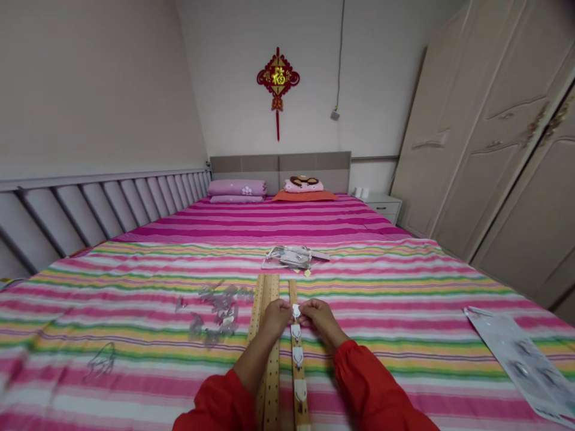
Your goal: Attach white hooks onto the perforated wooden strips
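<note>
A narrow wooden strip [293, 292] lies lengthwise on the striped bedsheet, with several white hooks [297, 357] in a row along it. Near its far end, a white hook [295, 311] is pinched between my left hand [277, 315] and my right hand [318, 317]. The fingertips of both hands are closed at its two sides and partly cover it. Whether this hook touches the wood, I cannot tell. Under my left forearm run wider wooden strips with holes [272, 383], side by side.
Clear plastic scraps [222, 311] are scattered to the left, near a thin tangled loop [102, 361]. Beyond the strips lies a plastic packet [291, 257]. A flat package [523, 365] rests at the right. Pillows [238, 188] lie by the headboard; a railing [112, 206] borders the left side.
</note>
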Demonstrator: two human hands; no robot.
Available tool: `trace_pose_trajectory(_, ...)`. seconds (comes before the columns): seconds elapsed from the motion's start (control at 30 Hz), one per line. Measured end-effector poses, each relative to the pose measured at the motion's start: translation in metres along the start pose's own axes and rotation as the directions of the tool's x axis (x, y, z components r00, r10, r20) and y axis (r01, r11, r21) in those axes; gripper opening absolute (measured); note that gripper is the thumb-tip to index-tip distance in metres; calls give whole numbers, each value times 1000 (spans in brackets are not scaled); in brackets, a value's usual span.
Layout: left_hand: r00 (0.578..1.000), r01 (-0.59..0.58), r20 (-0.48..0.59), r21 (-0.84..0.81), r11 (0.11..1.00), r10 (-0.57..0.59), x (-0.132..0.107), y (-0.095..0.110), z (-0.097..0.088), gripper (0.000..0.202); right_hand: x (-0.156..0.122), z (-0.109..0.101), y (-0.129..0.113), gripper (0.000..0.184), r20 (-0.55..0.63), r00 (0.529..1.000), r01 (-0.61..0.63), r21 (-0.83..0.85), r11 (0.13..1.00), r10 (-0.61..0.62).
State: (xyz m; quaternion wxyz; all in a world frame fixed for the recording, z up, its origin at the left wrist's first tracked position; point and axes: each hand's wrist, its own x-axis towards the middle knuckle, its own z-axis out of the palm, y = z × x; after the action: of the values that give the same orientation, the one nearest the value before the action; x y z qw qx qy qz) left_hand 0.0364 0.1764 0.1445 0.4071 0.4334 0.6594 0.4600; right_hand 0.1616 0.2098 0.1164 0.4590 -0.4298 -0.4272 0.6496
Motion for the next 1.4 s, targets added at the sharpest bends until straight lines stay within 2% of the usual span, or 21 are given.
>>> trace_pose_trajectory(0.27, 997, 68, -56, 189, 980, -58, 12, 0, 7, 15, 16, 1, 17, 17, -49, 998, 40, 23, 999, -39)
trace_pose_trajectory(0.47, 996, 60, -89, 376, 925, -28, 20, -4, 9, 10, 21, 0, 26, 19, -67, 996, 58, 35, 998, -55)
trace_pose_trajectory(0.67, 997, 29, -79, 496, 868, 11, 20, -6, 10, 8, 24, 0, 29, 18, -74, 996, 59, 27, 998, -56)
trace_pose_trajectory(0.93, 997, 6, -67, 543, 840, 37, 15, -4, 10, 7, 26, 1, 32, 18, -91, 994, 68, 14, 998, -67)
trace_pose_trajectory(1.17, 996, -73, -11, 524, 849, 92, 12, -5, 10, 24, 25, 1, 34, 19, -114, 991, 68, 10, 998, -66)
trace_pose_trajectory(1.4, 990, -141, 70, 501, 854, 122, 13, -8, 9, 19, 24, 1, 36, 23, -133, 988, 68, -36, 997, -72)
